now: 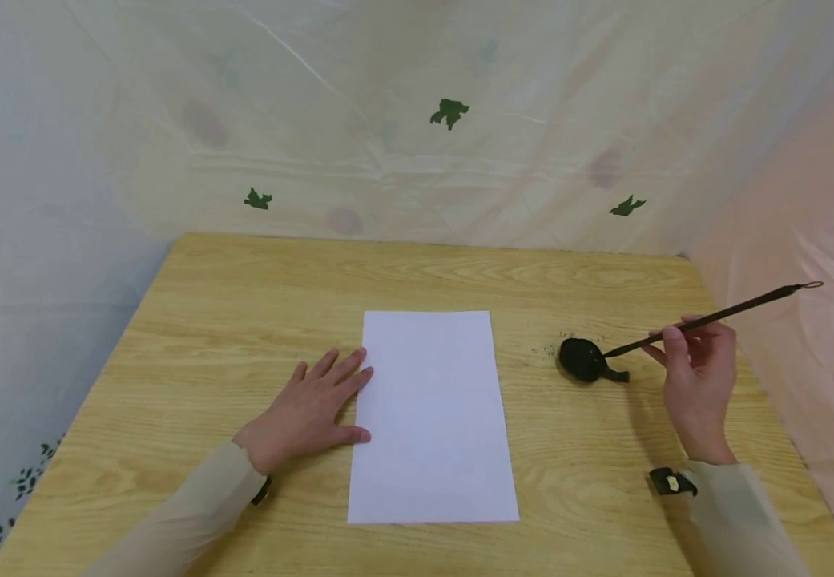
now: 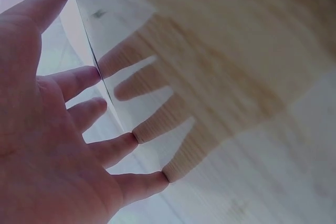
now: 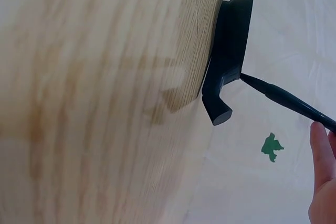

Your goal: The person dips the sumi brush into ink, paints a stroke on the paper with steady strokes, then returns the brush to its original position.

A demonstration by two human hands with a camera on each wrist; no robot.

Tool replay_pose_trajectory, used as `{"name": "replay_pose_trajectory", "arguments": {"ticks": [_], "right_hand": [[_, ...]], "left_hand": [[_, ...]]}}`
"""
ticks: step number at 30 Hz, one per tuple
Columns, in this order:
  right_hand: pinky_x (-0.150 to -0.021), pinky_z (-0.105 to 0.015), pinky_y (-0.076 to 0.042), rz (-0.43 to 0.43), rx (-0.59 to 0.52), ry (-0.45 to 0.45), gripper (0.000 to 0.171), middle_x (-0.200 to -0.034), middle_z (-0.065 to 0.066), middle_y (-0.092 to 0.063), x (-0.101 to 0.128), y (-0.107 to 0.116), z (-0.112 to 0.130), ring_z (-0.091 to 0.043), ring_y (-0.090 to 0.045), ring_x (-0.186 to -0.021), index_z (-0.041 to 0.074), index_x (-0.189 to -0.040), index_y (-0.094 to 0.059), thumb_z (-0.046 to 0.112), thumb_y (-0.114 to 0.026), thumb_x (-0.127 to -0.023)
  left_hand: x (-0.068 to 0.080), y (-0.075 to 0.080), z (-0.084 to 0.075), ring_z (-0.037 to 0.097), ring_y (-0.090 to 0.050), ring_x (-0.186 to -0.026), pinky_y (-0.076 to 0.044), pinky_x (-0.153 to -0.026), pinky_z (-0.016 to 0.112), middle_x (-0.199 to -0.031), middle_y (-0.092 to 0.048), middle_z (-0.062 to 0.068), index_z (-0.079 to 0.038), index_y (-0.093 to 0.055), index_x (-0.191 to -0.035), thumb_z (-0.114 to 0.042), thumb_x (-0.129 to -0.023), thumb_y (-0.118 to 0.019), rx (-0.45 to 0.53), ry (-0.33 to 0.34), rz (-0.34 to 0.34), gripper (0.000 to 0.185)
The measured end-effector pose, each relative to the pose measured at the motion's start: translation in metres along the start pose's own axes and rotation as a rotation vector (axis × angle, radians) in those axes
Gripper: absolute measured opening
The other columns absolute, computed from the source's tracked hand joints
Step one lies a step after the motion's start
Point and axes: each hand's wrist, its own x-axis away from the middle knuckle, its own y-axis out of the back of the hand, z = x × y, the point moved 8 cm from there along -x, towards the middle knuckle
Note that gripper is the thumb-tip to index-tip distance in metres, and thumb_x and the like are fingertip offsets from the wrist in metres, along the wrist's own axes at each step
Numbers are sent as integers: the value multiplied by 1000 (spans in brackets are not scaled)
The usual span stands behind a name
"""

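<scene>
White paper (image 1: 433, 417) lies mid-worktop (image 1: 193, 320), left hand (image 1: 308, 413) flat on its left edge. Right hand (image 1: 698, 385) pinches a light, stiff brush (image 1: 712, 318) mid-shaft, tip in the ink dish (image 1: 584, 359) near the right edge.

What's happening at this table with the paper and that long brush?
A person sits at a wooden table. Their right hand pinches a long dark calligraphy brush, its tip dipped in a small black ink dish. Their left hand lies flat, fingers on the left edge of a blank white sheet of paper.
</scene>
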Motion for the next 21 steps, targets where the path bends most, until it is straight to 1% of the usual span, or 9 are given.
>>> {"name": "replay_pose_trajectory", "arguments": {"ticks": [3,5,12,14,16,21], "right_hand": [[-83,-24,-58,2,53,11,26,-102,-14,-62,0,1,1,-21,-69,-94,-9,-127,-53,-7,-56,-102],[-83,-25,-59,-1,64,14,25,-102,-14,-63,0,1,2,-21,-69,-94,-7,-127,-54,-6,-56,-102],[-83,-26,-59,-15,-41,19,28,-103,-19,-60,-2,5,4,-25,-68,-94,-14,-127,-48,-9,-56,-100],[-82,-27,-60,-26,-44,26,28,-104,-19,-60,-2,7,7,-25,-68,-94,-14,-126,-49,-10,-57,-100],[-81,-28,-60,-38,-71,30,30,-105,-20,-61,-2,9,9,-26,-68,-94,-15,-127,-47,-11,-57,-99],[-77,-29,-61,-74,-94,28,32,-104,-21,-62,-1,10,10,-27,-67,-92,-14,-126,-47,-12,-60,-97]], "left_hand": [[1,0,0,46,-20,-154,-22,-113,76,-170,-27,6,-12,-41,-160,-60,-90,-73,10,1,-2,90],[1,0,0,45,-20,-154,-22,-113,76,-169,-29,6,-13,-41,-160,-60,-90,-73,16,4,1,90],[0,-1,2,45,-19,-155,-22,-113,76,-170,-29,5,-14,-40,-161,-60,-90,-72,19,10,12,91],[0,-2,2,45,-19,-155,-22,-113,75,-170,-28,5,-14,-40,-161,-60,-90,-72,17,11,13,91],[0,-2,2,44,-18,-155,-21,-113,76,-170,-28,5,-14,-40,-161,-60,-90,-72,20,14,14,91],[0,-2,2,44,-18,-155,-21,-113,76,-170,-28,5,-13,-40,-161,-59,-90,-73,25,17,18,90]]}}
